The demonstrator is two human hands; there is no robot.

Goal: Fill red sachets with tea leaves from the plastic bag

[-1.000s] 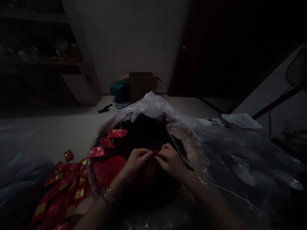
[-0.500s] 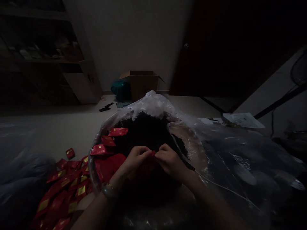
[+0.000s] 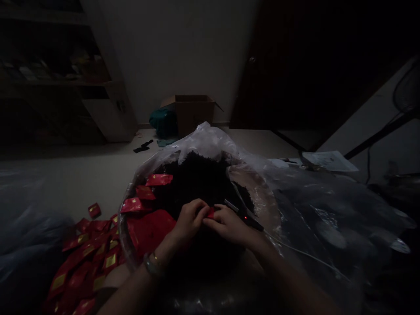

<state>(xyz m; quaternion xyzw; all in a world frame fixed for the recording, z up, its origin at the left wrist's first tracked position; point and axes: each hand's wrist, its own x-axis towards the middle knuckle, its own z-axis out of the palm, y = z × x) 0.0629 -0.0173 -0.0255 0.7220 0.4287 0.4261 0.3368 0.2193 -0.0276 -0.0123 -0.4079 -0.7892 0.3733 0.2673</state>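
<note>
Over a round, plastic-lined basin (image 3: 274, 205), my left hand (image 3: 187, 221) and my right hand (image 3: 229, 224) meet, with fingers pinched on a small red packet (image 3: 210, 212). Most of that packet is hidden by the fingers. Beneath and beyond the hands lies a heap of dark, dry shreds, like tea leaves (image 3: 203, 177). Just right of my right hand lies a slim dark device (image 3: 252, 221) with a lit red light and a white cord. Several red packets (image 3: 159, 180) rest along the basin's left side, above a larger red bag (image 3: 149, 232).
A pile of red packets with gold labels (image 3: 87, 258) lies outside the basin at left. Clear plastic sheeting (image 3: 315, 218) spreads to the right, near papers (image 3: 330, 161). An open cardboard box (image 3: 194, 114) and a teal bag (image 3: 163, 122) stand by the wall.
Both hands stay together over the basin while the fingers shift and fold around the red packet. The dark device's red light now shows beside my right hand.
</note>
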